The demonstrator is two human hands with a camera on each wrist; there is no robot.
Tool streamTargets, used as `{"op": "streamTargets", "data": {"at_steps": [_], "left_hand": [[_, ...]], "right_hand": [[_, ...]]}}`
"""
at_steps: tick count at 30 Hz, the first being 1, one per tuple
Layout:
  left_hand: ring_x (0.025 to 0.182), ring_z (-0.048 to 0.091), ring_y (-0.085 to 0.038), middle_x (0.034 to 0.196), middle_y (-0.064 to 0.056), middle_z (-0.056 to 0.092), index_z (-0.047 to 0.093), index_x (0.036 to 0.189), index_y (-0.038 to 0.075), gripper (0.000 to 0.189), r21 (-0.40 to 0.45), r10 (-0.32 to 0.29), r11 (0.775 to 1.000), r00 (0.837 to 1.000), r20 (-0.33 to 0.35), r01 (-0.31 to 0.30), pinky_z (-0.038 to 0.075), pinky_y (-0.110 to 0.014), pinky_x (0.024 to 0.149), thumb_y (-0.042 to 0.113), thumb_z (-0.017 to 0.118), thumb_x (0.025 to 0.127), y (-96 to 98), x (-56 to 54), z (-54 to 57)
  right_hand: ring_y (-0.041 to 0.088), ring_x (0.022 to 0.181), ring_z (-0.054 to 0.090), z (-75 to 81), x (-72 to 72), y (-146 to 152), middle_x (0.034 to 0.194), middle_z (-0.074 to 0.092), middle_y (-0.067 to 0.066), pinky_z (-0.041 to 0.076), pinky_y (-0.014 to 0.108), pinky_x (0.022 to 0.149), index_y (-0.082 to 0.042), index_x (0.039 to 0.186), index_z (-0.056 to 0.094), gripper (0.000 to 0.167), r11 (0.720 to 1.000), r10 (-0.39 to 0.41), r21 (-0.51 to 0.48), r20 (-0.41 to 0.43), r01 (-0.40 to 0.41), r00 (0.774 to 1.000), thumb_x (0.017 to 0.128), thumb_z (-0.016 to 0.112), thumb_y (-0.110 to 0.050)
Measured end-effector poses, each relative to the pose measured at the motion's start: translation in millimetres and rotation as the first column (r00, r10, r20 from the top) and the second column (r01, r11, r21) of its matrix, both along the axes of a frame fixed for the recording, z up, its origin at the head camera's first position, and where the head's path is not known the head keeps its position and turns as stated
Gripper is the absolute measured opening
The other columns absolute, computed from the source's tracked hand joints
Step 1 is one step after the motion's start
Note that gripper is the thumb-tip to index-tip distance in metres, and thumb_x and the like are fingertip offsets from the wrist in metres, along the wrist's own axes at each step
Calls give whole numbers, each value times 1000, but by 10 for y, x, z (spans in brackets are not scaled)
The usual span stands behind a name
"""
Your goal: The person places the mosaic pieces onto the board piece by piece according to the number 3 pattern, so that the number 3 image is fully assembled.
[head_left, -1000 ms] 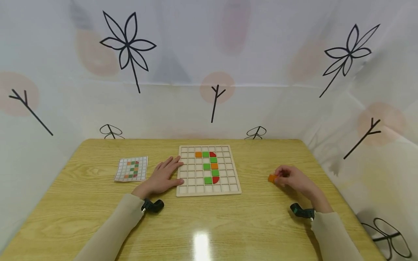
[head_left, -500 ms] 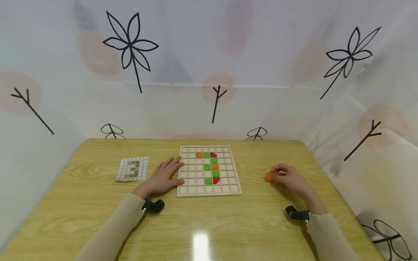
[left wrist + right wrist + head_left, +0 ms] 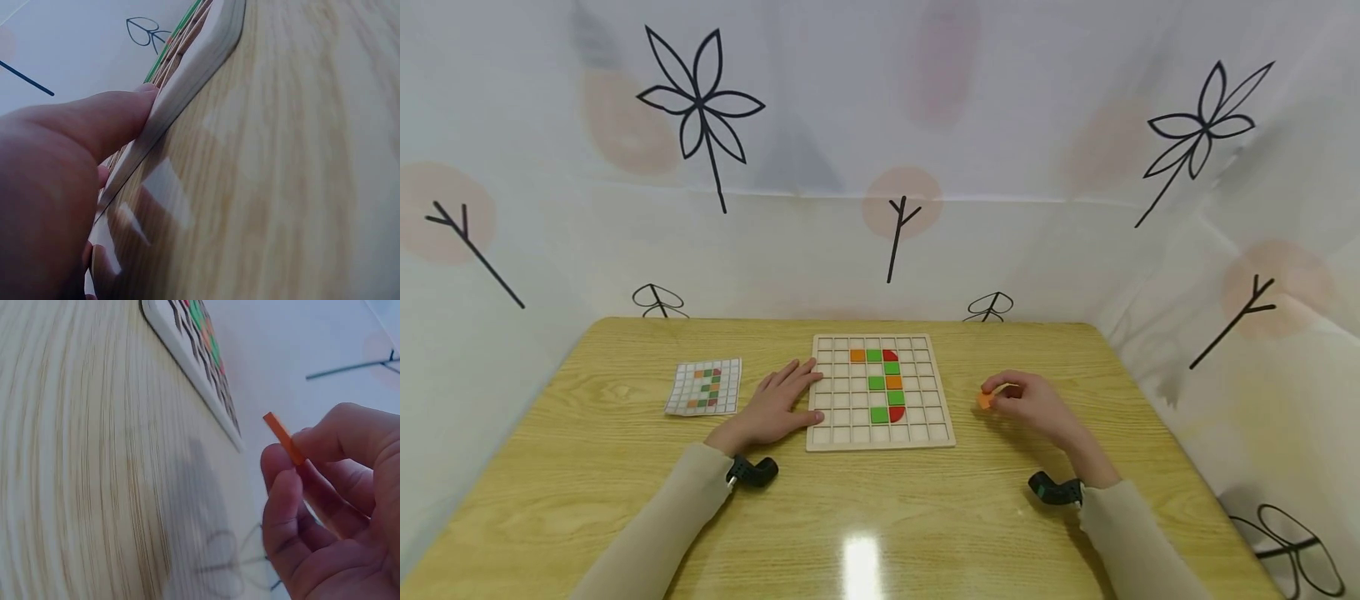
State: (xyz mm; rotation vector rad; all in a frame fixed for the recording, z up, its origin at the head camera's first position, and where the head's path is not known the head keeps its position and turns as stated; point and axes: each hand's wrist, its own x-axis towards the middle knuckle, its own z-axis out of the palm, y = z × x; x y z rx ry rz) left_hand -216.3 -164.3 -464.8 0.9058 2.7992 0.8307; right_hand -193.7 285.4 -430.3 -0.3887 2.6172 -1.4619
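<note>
A wooden grid board [image 3: 842, 435] lies mid-table, with orange, green and red tiles set in some of its cells in a curved shape. My left hand [image 3: 775, 404] rests at the board's left edge, fingers spread and straight, its thumb [image 3: 119, 119] on the rim in the left wrist view. To the right of the board, my right hand [image 3: 1037, 406] pinches an orange square tile [image 3: 985, 400] between thumb and fingertips. In the right wrist view the tile [image 3: 284, 437] appears edge-on, above the table surface.
A paper card [image 3: 703, 387] printed with a grid and a similar coloured pattern lies left of the left hand. The wooden table [image 3: 887, 508] ends at the back against a patterned cloth [image 3: 820, 258], which also hangs at both sides.
My right hand has moved left toward the board, carrying the orange tile with it. The left hand keeps its place on the board's edge.
</note>
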Motion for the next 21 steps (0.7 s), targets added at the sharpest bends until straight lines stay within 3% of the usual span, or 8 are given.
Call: {"op": "streamTargets", "data": {"at_steps": [7,21], "left_hand": [[151,8,-37,165,-13,18,39,153,9,69,-3,-4,1000,1000,-1,4,8,-65,115,46,59,99,-4,-5,-5],[151,7,-35,165,-10,16,38,154,11,70,-12,3,1000,1000,13,-3,7,-63,115,47,60,98,-6,-7,-14]], "right_hand": [[19,93,65,-29,-67,-222,111,68,15,55,27,76,-2,103,73,12,997,74,-24,-82,-76,994,92,70,-2],[23,96,63,-97,-97,-688,114,66,13,53,24,78,-2,104,74,18,989,142,-20,-60,-144,988,86,74,1]]}}
